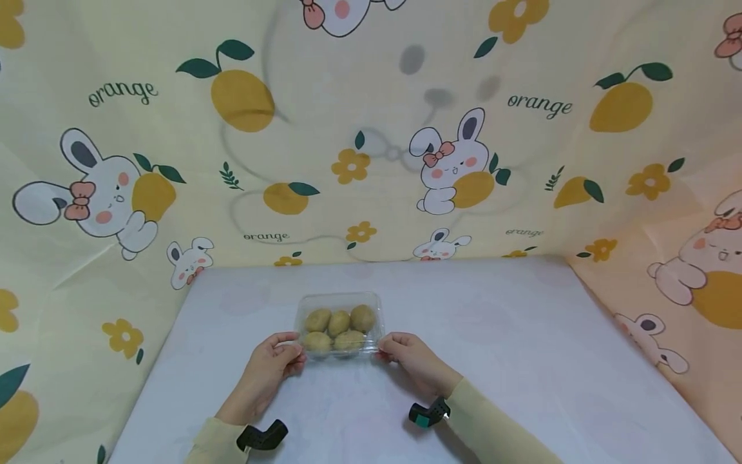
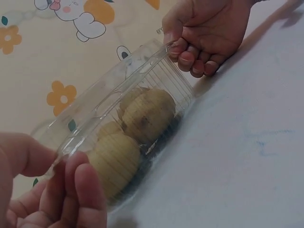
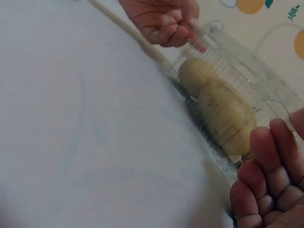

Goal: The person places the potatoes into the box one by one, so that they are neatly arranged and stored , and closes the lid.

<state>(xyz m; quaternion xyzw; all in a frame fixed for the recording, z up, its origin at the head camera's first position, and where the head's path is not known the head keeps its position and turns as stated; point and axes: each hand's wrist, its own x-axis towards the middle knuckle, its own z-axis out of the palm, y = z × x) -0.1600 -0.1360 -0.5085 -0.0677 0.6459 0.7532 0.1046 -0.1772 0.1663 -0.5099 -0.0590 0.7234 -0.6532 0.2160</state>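
Note:
A clear plastic box (image 1: 339,298), lidded and holding several yellow-brown potatoes (image 1: 362,318), sits on the white table. My left hand (image 1: 269,367) pinches the rim at its near left corner. At the near right corner, my right hand (image 1: 417,361) grips the rim between thumb and fingers. From the left wrist, the box's ribbed front wall shows a large potato (image 2: 151,116) through it, with a smaller one beside it. The right wrist view has an oblong potato (image 3: 227,111) behind the same ribs, and the other fingers curl under the rim.
The white tabletop (image 1: 493,335) extends to both sides of the box and behind it. A cloth printed with rabbits and oranges (image 1: 394,212) hangs at the back and along both sides. Each wrist wears a small black camera (image 1: 430,412).

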